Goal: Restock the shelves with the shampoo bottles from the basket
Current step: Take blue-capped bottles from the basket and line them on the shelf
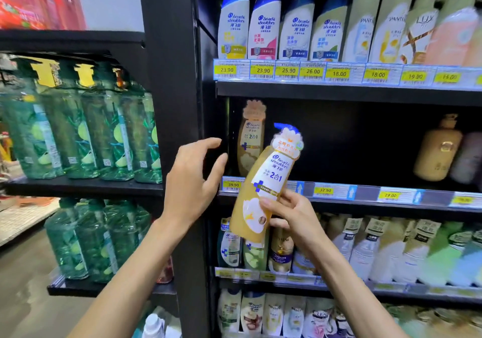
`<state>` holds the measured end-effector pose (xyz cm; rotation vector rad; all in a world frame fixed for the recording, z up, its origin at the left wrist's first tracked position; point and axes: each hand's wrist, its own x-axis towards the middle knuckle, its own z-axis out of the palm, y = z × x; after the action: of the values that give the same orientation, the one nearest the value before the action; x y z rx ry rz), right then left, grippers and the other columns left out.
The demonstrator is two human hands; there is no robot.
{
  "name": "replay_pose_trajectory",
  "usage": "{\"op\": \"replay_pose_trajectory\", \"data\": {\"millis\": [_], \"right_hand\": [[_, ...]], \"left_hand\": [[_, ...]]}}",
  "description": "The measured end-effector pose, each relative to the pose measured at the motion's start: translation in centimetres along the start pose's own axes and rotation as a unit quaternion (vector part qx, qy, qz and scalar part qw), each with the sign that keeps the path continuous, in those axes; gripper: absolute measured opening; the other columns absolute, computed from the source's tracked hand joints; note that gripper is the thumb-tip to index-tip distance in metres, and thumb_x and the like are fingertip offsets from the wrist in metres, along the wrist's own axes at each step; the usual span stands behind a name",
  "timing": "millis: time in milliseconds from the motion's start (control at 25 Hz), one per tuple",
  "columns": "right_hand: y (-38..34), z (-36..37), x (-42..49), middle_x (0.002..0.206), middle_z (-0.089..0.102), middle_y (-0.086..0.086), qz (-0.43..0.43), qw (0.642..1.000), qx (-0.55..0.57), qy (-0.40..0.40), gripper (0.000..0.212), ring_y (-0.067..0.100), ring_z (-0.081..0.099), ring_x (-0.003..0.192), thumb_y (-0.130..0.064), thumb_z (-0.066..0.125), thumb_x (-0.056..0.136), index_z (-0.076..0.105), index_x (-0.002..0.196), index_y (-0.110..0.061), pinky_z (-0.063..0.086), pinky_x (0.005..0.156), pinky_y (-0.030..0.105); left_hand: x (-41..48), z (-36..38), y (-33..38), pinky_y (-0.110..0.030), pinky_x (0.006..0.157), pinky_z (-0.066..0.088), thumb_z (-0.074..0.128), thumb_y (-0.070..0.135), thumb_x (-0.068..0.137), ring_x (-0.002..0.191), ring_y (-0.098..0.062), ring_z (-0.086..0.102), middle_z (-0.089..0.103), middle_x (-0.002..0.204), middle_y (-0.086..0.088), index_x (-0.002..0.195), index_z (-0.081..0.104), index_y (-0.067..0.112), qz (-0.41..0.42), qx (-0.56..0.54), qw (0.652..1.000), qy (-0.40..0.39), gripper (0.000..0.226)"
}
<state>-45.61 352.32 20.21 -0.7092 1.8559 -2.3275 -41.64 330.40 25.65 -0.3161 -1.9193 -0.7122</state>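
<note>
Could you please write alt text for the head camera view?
The right hand holds a tilted yellow shampoo bottle before a mostly bare middle shelf where a matching bottle stands; the open left hand hovers alongside.

A golden-yellow shampoo bottle [263,181] with white label and blue pump, black shelves [339,93], yellow price tags [339,73], and green leaf-patterned bottles [86,131].

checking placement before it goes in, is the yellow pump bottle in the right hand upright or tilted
Tilted. The yellow head & shoulders pump bottle leans with its blue pump up and to the right, held low by the right hand, off the middle black shelf.
</note>
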Motion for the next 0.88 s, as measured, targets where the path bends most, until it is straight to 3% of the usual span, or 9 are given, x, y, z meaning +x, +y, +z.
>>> {"op": "replay_pose_trajectory", "data": {"millis": [80,200,360,440,640,760,880], "right_hand": [[-1.2,0.0,1.8,0.102,0.076,0.011,-0.004,0.998,0.053,0.029,0.049,0.019,0.075,0.080,-0.026,0.084,0.068,0.067,0.109,-0.005,0.055,0.056,0.021],[-2.9,0.2,4.7,0.097,0.076,0.011,-0.036,0.992,0.103,0.063,0.041,0.012,0.072,0.067,-0.015,0.080,0.073,0.065,0.108,0.000,0.048,0.045,0.014],[-3.4,0.0,8.0,0.105,0.076,0.012,-0.051,0.990,0.079,0.103,0.043,0.024,0.074,0.095,-0.010,0.083,0.077,0.064,0.114,-0.002,0.058,0.066,0.022],[-3.4,-0.3,9.4,0.102,0.077,0.010,-0.053,0.989,0.052,0.124,0.042,0.023,0.074,0.097,-0.008,0.083,0.076,0.064,0.113,-0.005,0.060,0.074,0.026],[-3.7,-1.6,11.8,0.102,0.077,0.003,-0.039,0.989,-0.093,0.111,0.045,0.016,0.074,0.095,-0.015,0.089,0.069,0.067,0.109,-0.014,0.060,0.074,0.024],[-3.5,-2.0,12.7,0.101,0.077,-0.004,-0.045,0.963,-0.253,0.084,0.056,0.010,0.073,0.095,-0.028,0.093,0.062,0.070,0.112,-0.016,0.057,0.084,0.029],[-3.3,-1.7,13.3,0.103,0.076,-0.006,-0.039,0.944,-0.323,0.052,0.063,0.007,0.072,0.095,-0.036,0.092,0.062,0.069,0.117,-0.016,0.056,0.091,0.034]], "left_hand": [[-0.4,-0.2,-2.0,-0.039,0.112,0.038,0.054,0.033,0.100,0.139,-0.024,0.043,0.054,0.144,0.000,0.138,0.054,0.016,0.088,0.158,0.981,0.072,0.041],[-0.5,1.3,-4.1,-0.054,0.122,0.021,0.056,0.032,0.100,0.152,-0.035,0.021,0.029,0.162,-0.014,0.153,0.035,0.010,0.078,0.249,0.964,0.041,0.061],[-0.6,3.3,-6.1,-0.055,0.125,0.010,0.053,0.033,0.101,0.155,-0.036,0.011,0.017,0.166,-0.017,0.158,0.022,0.009,0.083,0.305,0.947,0.056,0.069],[-0.4,3.8,-6.9,-0.054,0.125,0.009,0.053,0.034,0.101,0.155,-0.035,0.011,0.017,0.166,-0.016,0.159,0.019,0.013,0.094,0.299,0.946,0.079,0.070],[-0.3,4.5,-7.8,-0.053,0.125,0.007,0.049,0.036,0.102,0.155,-0.033,0.010,0.014,0.167,-0.013,0.161,0.015,0.018,0.116,0.288,0.945,0.101,0.070],[-0.3,4.7,-7.9,-0.052,0.125,0.005,0.047,0.031,0.101,0.156,-0.032,0.008,0.011,0.168,-0.011,0.161,0.015,0.017,0.119,0.288,0.944,0.107,0.069],[-0.3,4.7,-7.9,-0.051,0.126,0.004,0.044,0.026,0.101,0.156,-0.031,0.007,0.012,0.168,-0.011,0.161,0.015,0.015,0.120,0.280,0.946,0.108,0.067]]}}
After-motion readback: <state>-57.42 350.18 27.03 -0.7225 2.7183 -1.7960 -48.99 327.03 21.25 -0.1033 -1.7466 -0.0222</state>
